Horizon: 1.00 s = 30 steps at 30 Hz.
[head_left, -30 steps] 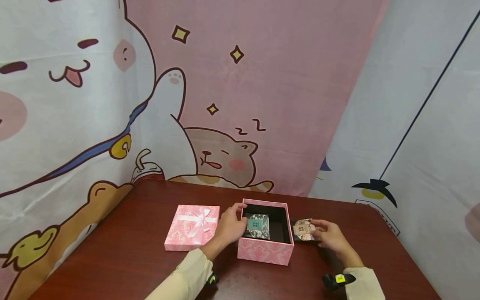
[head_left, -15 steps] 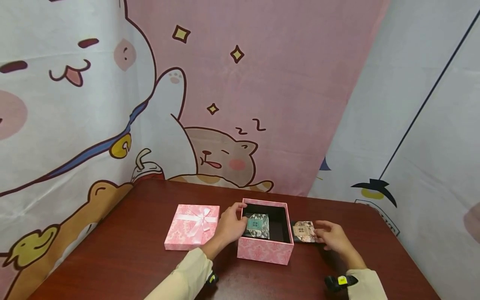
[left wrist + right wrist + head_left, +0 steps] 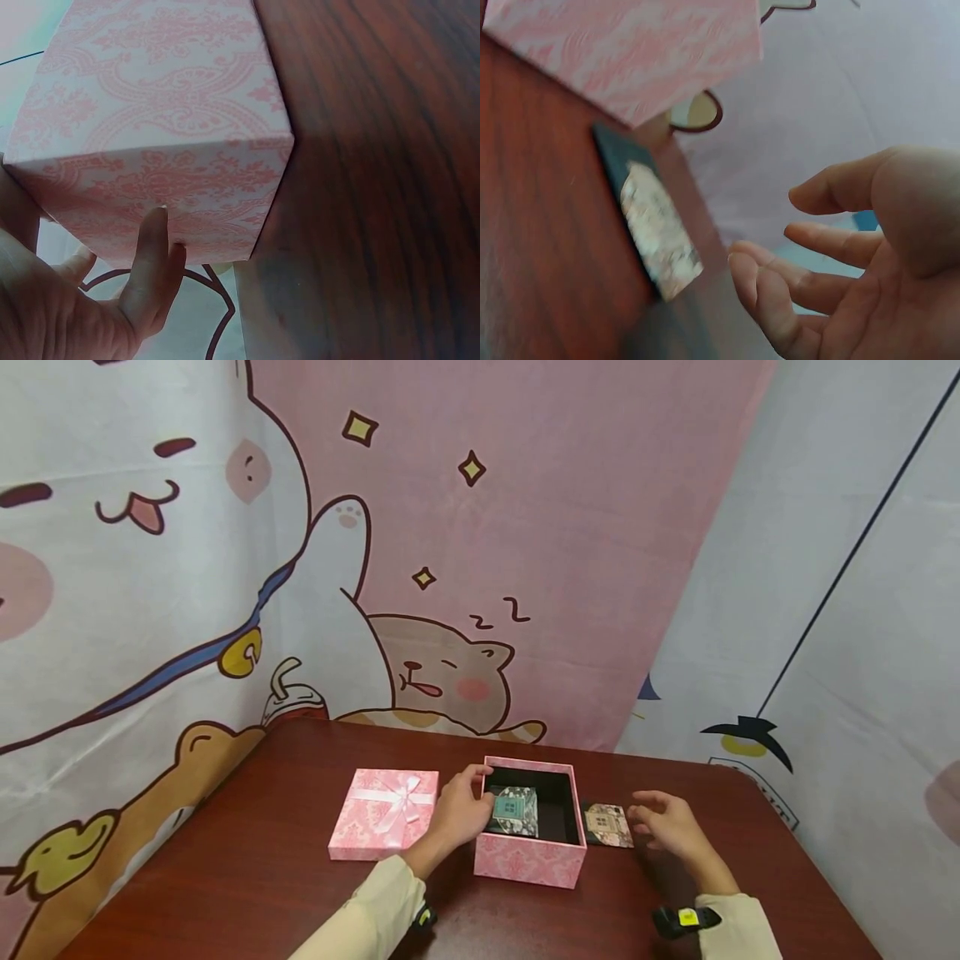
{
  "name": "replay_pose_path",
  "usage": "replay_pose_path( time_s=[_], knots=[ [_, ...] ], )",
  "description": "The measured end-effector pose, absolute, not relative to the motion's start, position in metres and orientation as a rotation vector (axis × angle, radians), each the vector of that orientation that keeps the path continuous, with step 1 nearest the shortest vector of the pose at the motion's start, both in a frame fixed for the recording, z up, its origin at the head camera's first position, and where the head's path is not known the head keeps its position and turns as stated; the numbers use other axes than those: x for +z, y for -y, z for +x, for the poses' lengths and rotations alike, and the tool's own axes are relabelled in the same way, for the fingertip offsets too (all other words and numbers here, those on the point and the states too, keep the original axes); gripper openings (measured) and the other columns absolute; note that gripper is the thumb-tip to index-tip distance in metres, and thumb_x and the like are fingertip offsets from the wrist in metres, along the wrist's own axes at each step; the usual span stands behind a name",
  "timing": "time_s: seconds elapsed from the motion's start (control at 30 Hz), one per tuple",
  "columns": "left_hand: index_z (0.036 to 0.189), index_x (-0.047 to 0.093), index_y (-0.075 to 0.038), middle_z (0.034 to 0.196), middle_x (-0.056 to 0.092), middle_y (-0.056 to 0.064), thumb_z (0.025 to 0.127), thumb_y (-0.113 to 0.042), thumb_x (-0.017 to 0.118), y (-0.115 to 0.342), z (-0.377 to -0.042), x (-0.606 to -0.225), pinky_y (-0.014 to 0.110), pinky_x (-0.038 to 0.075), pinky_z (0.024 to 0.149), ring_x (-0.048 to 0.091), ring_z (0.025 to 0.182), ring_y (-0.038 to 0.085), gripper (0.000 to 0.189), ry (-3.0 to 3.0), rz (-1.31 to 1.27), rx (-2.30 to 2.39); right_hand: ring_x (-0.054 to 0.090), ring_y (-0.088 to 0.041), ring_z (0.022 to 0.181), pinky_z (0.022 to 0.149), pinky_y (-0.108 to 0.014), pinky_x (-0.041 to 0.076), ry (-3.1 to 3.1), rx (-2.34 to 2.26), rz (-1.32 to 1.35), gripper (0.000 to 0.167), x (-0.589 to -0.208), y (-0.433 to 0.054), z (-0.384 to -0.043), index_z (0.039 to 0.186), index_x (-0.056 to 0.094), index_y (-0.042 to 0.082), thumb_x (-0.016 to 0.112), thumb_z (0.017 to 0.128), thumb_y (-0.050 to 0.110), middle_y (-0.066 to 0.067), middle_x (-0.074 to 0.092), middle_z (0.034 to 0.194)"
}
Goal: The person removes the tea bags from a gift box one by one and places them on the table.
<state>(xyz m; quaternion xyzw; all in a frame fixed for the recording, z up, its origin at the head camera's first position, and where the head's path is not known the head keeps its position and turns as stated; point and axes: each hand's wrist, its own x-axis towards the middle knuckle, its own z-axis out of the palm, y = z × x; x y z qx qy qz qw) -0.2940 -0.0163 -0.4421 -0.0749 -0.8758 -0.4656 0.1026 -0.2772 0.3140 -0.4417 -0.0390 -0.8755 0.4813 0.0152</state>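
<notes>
My left hand (image 3: 459, 806) grips the left wall of an open pink patterned gift box (image 3: 528, 862). Its thumb is at the rim, and the fingers (image 3: 154, 240) lie against the outer side in the left wrist view. Inside the black-lined box lies a flat packet with a teal label (image 3: 514, 810), toward the left. On the table at the box's right side is a thin dark packet with a cream floral cover (image 3: 609, 824). Just right of that packet my right hand (image 3: 669, 828) hovers with loosely bent fingers and holds nothing; a gap separates them in the right wrist view.
The pink box lid (image 3: 384, 814) with a white ribbon bow lies left of the box. All of it rests on a dark red wooden table (image 3: 285, 893). Behind the table hangs a cartoon-printed cloth (image 3: 585, 568).
My right hand has let go of the cream floral packet and drawn slightly to the right. The packet now lies flat beside the box. My left hand stays on the box.
</notes>
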Motion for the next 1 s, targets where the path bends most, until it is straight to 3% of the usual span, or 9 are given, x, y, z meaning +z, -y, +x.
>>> replay_pose_path(
  time_s=[0.2, 0.33, 0.57, 0.87, 1.0],
  knots=[
    [0.124, 0.063, -0.017, 0.118, 0.064, 0.01, 0.089, -0.016, 0.062, 0.014, -0.294, -0.441, 0.05, 0.048, 0.089, 0.061, 0.102, 0.028, 0.035, 2.593, -0.221, -1.387, 0.069, -0.032, 0.09, 0.066, -0.043, 0.057, 2.719, 1.481, -0.082, 0.041, -0.422, -0.298, -0.276, 0.132, 0.05, -0.01, 0.054, 0.099, 0.013, -0.029, 0.064, 0.116],
    [0.124, 0.063, -0.017, 0.118, 0.064, 0.01, 0.089, -0.015, 0.063, 0.014, -0.295, -0.441, 0.051, 0.048, 0.089, 0.061, 0.103, 0.029, 0.035, 2.588, -0.219, -1.385, 0.069, -0.028, 0.09, 0.065, -0.04, 0.056, 2.685, 1.517, -0.062, 0.042, -0.41, -0.287, -0.277, 0.133, 0.05, -0.009, 0.055, 0.098, 0.014, -0.027, 0.064, 0.117],
    [0.123, 0.064, -0.017, 0.117, 0.064, 0.01, 0.088, -0.015, 0.063, 0.015, -0.294, -0.44, 0.05, 0.048, 0.09, 0.061, 0.104, 0.029, 0.035, 2.585, -0.213, -1.376, 0.07, -0.031, 0.094, 0.065, -0.035, 0.056, 2.665, 1.489, 0.031, 0.041, -0.387, -0.261, -0.277, 0.133, 0.052, -0.007, 0.057, 0.098, 0.014, -0.029, 0.062, 0.121],
    [0.122, 0.064, -0.017, 0.115, 0.065, 0.01, 0.088, -0.015, 0.064, 0.016, -0.293, -0.442, 0.051, 0.048, 0.09, 0.062, 0.105, 0.03, 0.034, 2.566, -0.203, -1.38, 0.07, -0.029, 0.082, 0.058, -0.033, 0.056, 2.609, 1.502, 0.156, 0.035, -0.373, -0.215, -0.279, 0.126, 0.058, -0.007, 0.06, 0.094, 0.008, -0.025, 0.067, 0.104],
    [0.122, 0.064, -0.016, 0.114, 0.065, 0.01, 0.087, -0.015, 0.063, 0.016, -0.292, -0.443, 0.052, 0.048, 0.089, 0.062, 0.105, 0.031, 0.035, 2.563, -0.207, -1.379, 0.07, -0.031, 0.084, 0.058, -0.034, 0.056, 2.602, 1.513, 0.17, 0.033, -0.378, -0.198, -0.28, 0.125, 0.06, -0.005, 0.061, 0.094, 0.007, -0.024, 0.068, 0.107]
  ],
)
